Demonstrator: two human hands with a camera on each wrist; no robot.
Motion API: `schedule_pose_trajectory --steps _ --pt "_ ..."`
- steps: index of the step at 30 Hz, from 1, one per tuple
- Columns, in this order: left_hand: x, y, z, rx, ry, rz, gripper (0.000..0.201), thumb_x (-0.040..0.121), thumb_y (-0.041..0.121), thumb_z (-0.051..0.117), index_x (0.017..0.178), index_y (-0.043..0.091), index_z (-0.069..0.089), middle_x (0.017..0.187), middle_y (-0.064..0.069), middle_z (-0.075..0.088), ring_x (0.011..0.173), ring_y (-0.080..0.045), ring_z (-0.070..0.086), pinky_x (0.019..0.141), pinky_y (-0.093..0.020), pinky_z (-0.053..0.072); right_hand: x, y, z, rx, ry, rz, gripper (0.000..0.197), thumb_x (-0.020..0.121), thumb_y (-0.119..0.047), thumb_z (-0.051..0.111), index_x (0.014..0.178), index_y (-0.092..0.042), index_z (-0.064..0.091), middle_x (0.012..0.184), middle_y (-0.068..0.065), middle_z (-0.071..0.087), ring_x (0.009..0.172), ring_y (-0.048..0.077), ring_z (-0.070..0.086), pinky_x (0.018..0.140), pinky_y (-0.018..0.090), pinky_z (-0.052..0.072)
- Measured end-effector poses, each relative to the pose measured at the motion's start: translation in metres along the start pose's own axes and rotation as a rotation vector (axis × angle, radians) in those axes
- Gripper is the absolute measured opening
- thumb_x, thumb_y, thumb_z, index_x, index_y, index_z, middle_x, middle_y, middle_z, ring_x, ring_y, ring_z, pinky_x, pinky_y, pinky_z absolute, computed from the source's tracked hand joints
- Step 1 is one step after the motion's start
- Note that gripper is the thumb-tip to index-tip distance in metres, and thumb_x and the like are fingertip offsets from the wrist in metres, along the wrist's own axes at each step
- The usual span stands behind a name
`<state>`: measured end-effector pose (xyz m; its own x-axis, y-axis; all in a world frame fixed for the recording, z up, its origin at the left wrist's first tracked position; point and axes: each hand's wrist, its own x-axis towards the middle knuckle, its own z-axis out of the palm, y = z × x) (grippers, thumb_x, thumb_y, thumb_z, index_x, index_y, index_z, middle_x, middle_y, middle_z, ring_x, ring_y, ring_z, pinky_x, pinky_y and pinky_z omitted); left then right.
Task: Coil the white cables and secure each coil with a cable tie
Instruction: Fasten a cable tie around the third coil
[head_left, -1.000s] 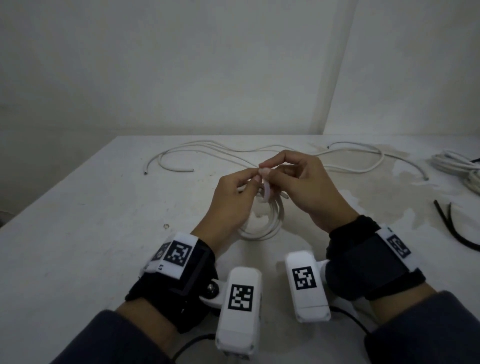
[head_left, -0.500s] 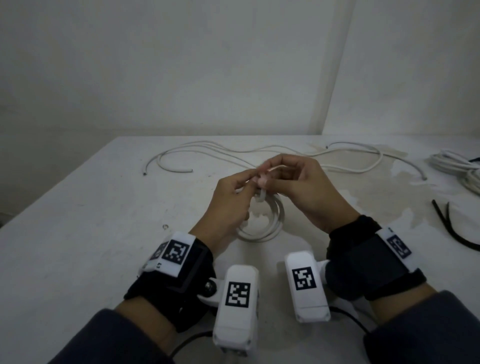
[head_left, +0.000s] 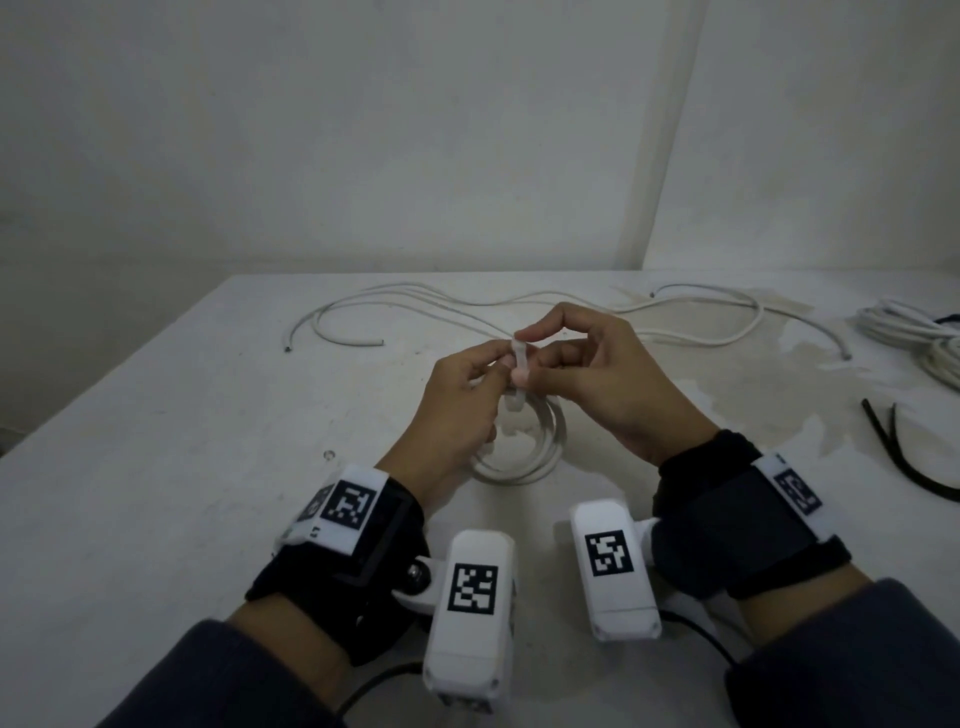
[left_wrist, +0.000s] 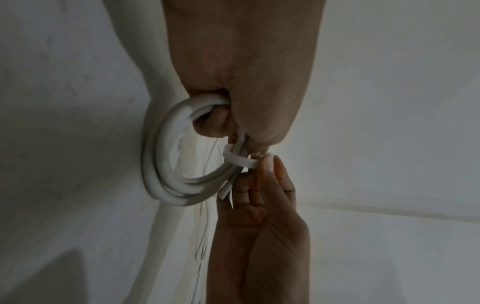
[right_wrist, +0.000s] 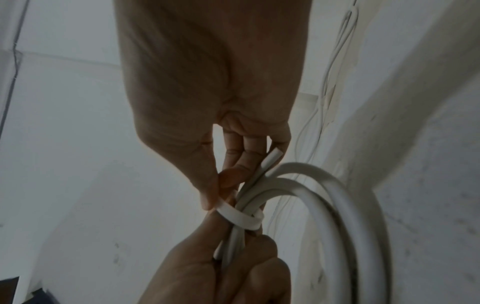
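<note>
A small coil of white cable (head_left: 535, 457) hangs just above the table centre, also plain as a coil (left_wrist: 166, 164) in the left wrist view and a coil (right_wrist: 337, 205) in the right wrist view. My left hand (head_left: 462, 389) grips the coil's bundled strands. A flat white cable tie (head_left: 519, 364) loops round those strands, seen as a tie (left_wrist: 240, 159) and a tie (right_wrist: 239, 218) in the wrist views. My right hand (head_left: 587, 364) pinches the tie between thumb and forefinger.
Loose white cables (head_left: 415, 306) sprawl across the far side of the white table (head_left: 182, 467). A bundle of white cable (head_left: 914, 332) lies at the right edge, with black ties (head_left: 893, 441) in front of it. Walls close the back.
Both hands have risen a little with the coil. The right hand has drawn the tie upward, so its strip now stands upright between the fingertips.
</note>
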<state>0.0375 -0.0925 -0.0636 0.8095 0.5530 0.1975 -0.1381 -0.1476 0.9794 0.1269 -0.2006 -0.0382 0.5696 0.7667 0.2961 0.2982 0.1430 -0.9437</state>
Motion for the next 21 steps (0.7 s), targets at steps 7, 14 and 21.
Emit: schedule_pose_trajectory --steps 7,14,21 --pt "-0.0004 -0.0010 -0.0010 0.019 -0.018 0.022 0.025 0.101 0.017 0.045 0.107 0.010 0.068 0.055 0.010 0.053 0.039 -0.003 0.029 0.039 -0.018 0.028 0.0006 0.0008 -0.0003 0.035 -0.001 -0.002 0.026 0.075 0.010 0.073 0.082 -0.012 0.060 0.064 0.006 0.070 0.062 0.014 0.067 0.066 0.019 0.049" --pt "-0.0004 -0.0011 -0.0005 0.026 -0.030 0.043 0.025 0.100 0.019 0.045 0.109 0.015 0.068 0.054 0.012 0.056 0.040 -0.006 0.029 0.040 -0.018 0.028 0.0003 -0.0008 0.0003 0.033 0.047 -0.032 0.022 0.076 0.011 0.071 0.074 -0.007 0.059 0.071 0.019 0.070 0.062 0.015 0.067 0.057 0.015 0.047" --pt "0.0000 -0.0028 -0.0002 -0.002 -0.049 0.024 0.025 0.100 0.018 0.046 0.110 0.011 0.067 0.064 -0.003 0.049 0.039 -0.003 0.028 0.038 -0.017 0.027 0.0023 0.0026 0.0007 -0.082 0.110 -0.075 0.011 0.076 0.004 0.075 0.077 -0.001 0.065 0.074 0.020 0.069 0.070 0.022 0.067 0.069 0.030 0.055"
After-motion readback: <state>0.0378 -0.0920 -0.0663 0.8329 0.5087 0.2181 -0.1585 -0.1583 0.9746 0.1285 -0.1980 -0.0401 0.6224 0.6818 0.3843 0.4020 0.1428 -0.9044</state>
